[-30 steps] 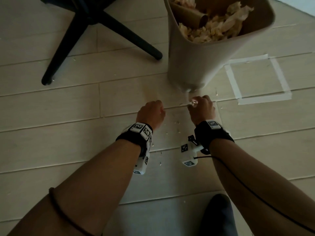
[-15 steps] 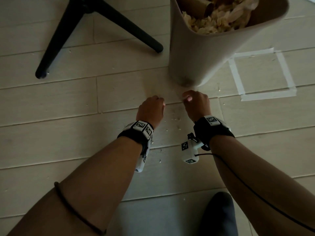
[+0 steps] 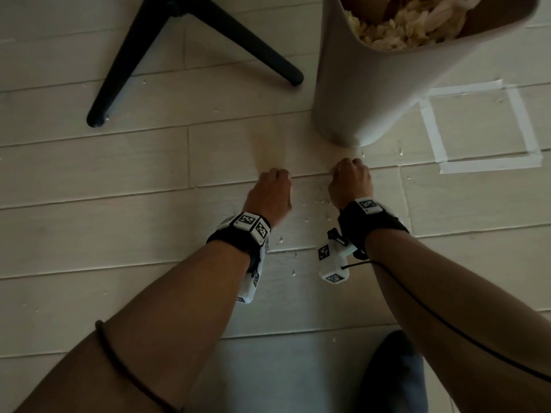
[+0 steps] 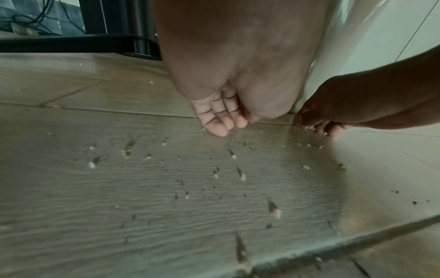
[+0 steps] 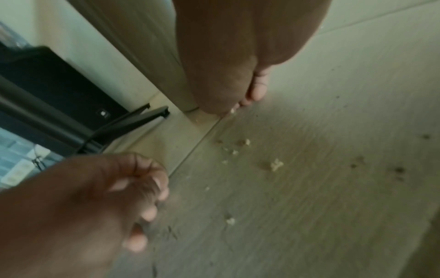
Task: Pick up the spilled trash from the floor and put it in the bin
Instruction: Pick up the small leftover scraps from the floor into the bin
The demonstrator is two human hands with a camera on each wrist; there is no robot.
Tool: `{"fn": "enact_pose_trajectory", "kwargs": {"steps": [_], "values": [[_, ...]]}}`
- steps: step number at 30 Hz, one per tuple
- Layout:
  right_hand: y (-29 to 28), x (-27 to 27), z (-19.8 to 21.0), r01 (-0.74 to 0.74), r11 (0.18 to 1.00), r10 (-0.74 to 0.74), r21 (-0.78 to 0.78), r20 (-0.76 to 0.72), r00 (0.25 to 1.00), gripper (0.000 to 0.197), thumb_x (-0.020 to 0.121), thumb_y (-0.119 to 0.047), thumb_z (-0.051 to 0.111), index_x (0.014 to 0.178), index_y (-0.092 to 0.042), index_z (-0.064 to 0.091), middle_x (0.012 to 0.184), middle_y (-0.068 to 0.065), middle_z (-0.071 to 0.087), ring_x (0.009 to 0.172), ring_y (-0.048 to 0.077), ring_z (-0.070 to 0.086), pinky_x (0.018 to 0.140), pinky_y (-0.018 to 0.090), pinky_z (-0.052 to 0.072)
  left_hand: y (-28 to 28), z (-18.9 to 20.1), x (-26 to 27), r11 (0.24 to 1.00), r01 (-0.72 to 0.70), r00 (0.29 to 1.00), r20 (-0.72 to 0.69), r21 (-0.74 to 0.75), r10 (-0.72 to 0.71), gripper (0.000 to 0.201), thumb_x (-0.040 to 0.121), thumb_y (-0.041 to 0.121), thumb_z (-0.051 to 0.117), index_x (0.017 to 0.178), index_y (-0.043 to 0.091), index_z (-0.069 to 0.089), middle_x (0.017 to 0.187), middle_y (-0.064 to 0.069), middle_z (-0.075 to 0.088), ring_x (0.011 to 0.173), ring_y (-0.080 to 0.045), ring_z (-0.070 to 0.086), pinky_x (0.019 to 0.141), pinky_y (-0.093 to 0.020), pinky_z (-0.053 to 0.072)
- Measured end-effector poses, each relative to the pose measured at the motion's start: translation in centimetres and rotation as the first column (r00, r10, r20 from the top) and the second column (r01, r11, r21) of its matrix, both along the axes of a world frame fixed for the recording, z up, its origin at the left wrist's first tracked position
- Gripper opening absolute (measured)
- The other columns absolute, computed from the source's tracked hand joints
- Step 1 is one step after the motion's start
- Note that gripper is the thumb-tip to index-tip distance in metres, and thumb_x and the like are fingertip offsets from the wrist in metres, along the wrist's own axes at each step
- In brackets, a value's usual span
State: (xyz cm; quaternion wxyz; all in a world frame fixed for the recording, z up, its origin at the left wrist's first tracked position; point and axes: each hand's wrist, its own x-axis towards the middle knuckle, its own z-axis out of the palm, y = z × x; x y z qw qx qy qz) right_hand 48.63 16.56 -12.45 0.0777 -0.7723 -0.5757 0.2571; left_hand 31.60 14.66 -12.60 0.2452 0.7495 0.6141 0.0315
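At frame centre, the left hand (image 3: 272, 193) and right hand (image 3: 350, 183) rest curled on the crumb-strewn floor (image 3: 119, 180), below the paper-filled bin (image 3: 372, 93) at upper right.

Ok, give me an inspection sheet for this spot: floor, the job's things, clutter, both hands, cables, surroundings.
Surface: pale plank floor, taped square outline right of the bin.
Job's things: bin upright, filled with crumpled paper; small crumbs scattered between the wrists.
Clutter: dark specks beside the crumbs.
Hands: left hand fingers curled, at the floor; right hand pinching low by the bin's base, its contents not clear.
Cables: thin black cable along the right forearm.
Surroundings: black chair legs, dark foot.
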Motion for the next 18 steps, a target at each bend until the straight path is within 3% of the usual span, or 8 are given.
{"fn": "enact_pose_trajectory", "kwargs": {"steps": [3,7,11,15,17,18], "values": [[-0.1,0.4,0.1,0.005,0.999,-0.009,-0.04,-0.092,0.996,0.03,0.091,0.0,0.046,0.114,-0.002,0.065,0.122,0.025,0.055,0.113,0.044,0.054,0.094,0.041,0.045,-1.0,0.0,-0.1,1.0,0.018,0.996,0.084,0.005,-0.019,0.021,0.099,0.017,0.042,0.111,0.007,0.057,0.108,-0.011,0.061,0.098,-0.025,0.057,0.086,-0.041,0.051],[-1.8,1.2,0.4,0.086,0.993,-0.101,-0.084,-0.189,0.977,0.031,0.093,-0.001,0.044,0.116,-0.004,0.065,0.127,0.022,0.058,0.117,0.038,0.054,0.095,0.031,0.042,-2.7,0.0,0.4,0.999,0.032,0.986,0.166,-0.019,-0.029,0.014,0.095,0.015,0.052,0.104,0.01,0.062,0.102,-0.007,0.067,0.091,-0.023,0.063,0.085,-0.041,0.054],[-4.9,1.1,0.8,0.246,0.967,-0.254,-0.062,-0.267,0.93,0.028,0.093,-0.005,0.048,0.111,-0.008,0.069,0.119,0.015,0.069,0.113,0.031,0.061,0.084,0.022,0.04,-3.3,0.5,2.2,0.998,0.06,0.982,0.183,-0.036,-0.052,0.02,0.093,0.014,0.054,0.108,0.011,0.067,0.106,-0.007,0.068,0.094,-0.024,0.064,0.086,-0.04,0.054],[-8.2,0.5,0.5,0.284,0.959,-0.269,0.004,-0.299,0.915,0.023,0.092,-0.007,0.058,0.109,-0.009,0.073,0.106,0.015,0.075,0.102,0.028,0.068,0.068,0.008,0.031,-2.9,0.9,3.8,0.997,0.079,0.985,0.156,-0.012,-0.076,0.027,0.092,0.015,0.049,0.108,0.013,0.07,0.109,-0.01,0.067,0.099,-0.031,0.063,0.086,-0.041,0.052],[-9.1,0.2,0.4,0.279,0.96,-0.262,0.013,-0.305,0.916,0.021,0.091,-0.01,0.063,0.107,-0.01,0.076,0.101,0.015,0.076,0.097,0.027,0.07,0.073,0.012,0.039,-2.5,1.0,4.3,0.996,0.092,0.988,0.126,-0.012,-0.09,0.025,0.093,0.018,0.047,0.1,0.014,0.07,0.102,-0.012,0.066,0.096,-0.034,0.061,0.082,-0.042,0.052],[-9.4,0.1,0.3,0.271,0.962,-0.255,0.011,-0.307,0.917,0.02,0.089,-0.012,0.065,0.104,-0.011,0.077,0.098,0.015,0.077,0.095,0.028,0.071,0.077,0.019,0.047,-2.4,1.1,4.5,0.995,0.097,0.988,0.12,-0.014,-0.094,0.023,0.093,0.018,0.047,0.096,0.014,0.07,0.1,-0.012,0.065,0.094,-0.034,0.061,0.08,-0.042,0.052]]}}
